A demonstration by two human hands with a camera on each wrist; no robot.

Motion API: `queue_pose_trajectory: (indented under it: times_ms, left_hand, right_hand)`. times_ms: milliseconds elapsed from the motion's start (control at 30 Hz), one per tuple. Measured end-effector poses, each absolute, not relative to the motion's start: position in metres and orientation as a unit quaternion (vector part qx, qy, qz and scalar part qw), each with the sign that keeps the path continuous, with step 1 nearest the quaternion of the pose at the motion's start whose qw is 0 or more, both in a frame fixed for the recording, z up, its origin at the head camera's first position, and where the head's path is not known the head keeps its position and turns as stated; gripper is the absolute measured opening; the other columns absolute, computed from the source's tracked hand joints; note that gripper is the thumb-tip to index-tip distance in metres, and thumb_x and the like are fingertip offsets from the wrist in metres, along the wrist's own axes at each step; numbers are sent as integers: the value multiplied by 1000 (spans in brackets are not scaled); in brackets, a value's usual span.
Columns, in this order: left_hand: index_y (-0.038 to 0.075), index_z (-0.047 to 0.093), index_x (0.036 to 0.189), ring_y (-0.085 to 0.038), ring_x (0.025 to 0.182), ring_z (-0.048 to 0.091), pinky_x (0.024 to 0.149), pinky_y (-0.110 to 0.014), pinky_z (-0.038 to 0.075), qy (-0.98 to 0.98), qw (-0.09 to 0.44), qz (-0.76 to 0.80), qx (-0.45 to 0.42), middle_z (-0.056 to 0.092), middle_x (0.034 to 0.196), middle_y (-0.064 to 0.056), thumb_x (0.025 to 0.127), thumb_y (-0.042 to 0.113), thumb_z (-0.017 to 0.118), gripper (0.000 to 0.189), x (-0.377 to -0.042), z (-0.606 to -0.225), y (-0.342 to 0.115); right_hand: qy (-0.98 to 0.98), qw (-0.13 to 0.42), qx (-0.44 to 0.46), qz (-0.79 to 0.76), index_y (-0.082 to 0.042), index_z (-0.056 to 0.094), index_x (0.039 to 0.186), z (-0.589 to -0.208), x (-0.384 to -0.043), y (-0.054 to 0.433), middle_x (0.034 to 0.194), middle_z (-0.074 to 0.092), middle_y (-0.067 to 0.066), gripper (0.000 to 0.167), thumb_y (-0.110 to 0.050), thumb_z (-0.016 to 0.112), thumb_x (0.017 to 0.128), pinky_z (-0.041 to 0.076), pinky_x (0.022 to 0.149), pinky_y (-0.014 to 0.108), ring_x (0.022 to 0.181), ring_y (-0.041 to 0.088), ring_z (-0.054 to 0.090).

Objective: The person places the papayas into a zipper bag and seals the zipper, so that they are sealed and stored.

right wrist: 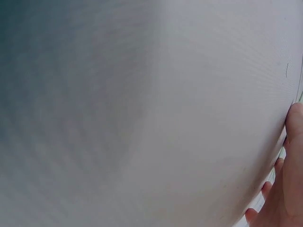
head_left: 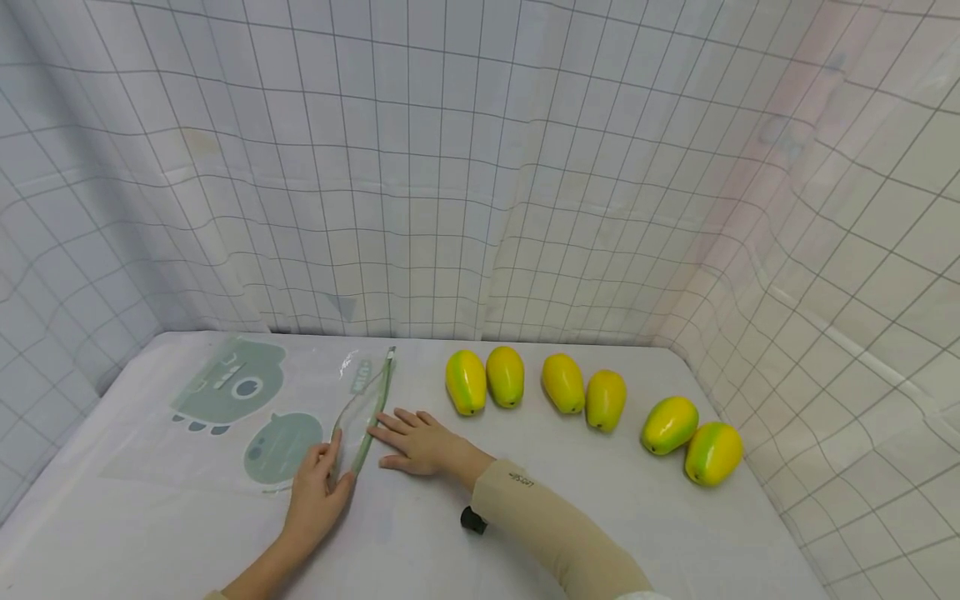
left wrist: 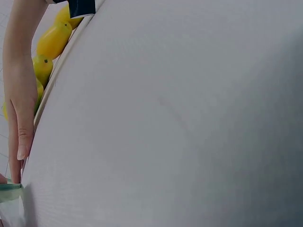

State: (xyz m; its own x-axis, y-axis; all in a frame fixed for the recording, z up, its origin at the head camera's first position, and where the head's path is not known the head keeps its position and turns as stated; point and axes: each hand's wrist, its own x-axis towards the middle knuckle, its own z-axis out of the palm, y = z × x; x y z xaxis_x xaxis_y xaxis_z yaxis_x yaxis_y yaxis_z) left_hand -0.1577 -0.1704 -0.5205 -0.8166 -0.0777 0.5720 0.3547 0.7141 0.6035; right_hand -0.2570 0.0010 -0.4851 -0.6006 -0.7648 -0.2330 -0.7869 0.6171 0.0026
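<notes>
A clear zip bag (head_left: pixel 217 454) printed with green cartoon figures lies flat on the table, its mouth toward the right. My left hand (head_left: pixel 315 496) grips the near part of the mouth's upper edge, which bows up from the green zip strip (head_left: pixel 382 392). Across from it my right hand (head_left: pixel 423 446) lies spread on the table, straight fingertips at the strip. Both the right hand (left wrist: pixel 21 94) and the green bag edge (left wrist: pixel 10 187) show at the left of the left wrist view. Part of the right hand (right wrist: pixel 289 175) appears at the right wrist view's edge.
Several yellow-green mangoes stand in pairs along the back right, including a left one (head_left: pixel 466 382), a middle one (head_left: pixel 562 383) and a right one (head_left: pixel 713 454). A small black object (head_left: pixel 472 521) sits by the right sleeve. Gridded curtains (head_left: pixel 480 167) enclose the white table (head_left: pixel 420 550).
</notes>
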Motion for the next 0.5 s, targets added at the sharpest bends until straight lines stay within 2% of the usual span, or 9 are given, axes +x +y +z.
queue_pose_trajectory:
  times_ms: [233, 500]
  left_hand:
    - [-15, 45, 125, -25, 78, 46, 64, -24, 33, -856, 354, -371, -64, 49, 96, -22, 67, -1, 72, 65, -160, -519, -165]
    - [-14, 43, 127, -21, 75, 44, 62, -17, 32, -855, 358, -371, -56, 49, 100, -22, 71, -3, 72, 64, -161, -521, -165]
  right_hand:
    - [894, 105, -433, 50, -35, 9, 147, -488, -258, 1, 153, 3, -12, 58, -56, 22, 94, 13, 114, 37, 140, 13, 6]
    - [893, 102, -435, 52, -34, 11, 147, -484, -256, 1, 153, 6, -11, 58, -55, 24, 94, 15, 114, 36, 140, 13, 8]
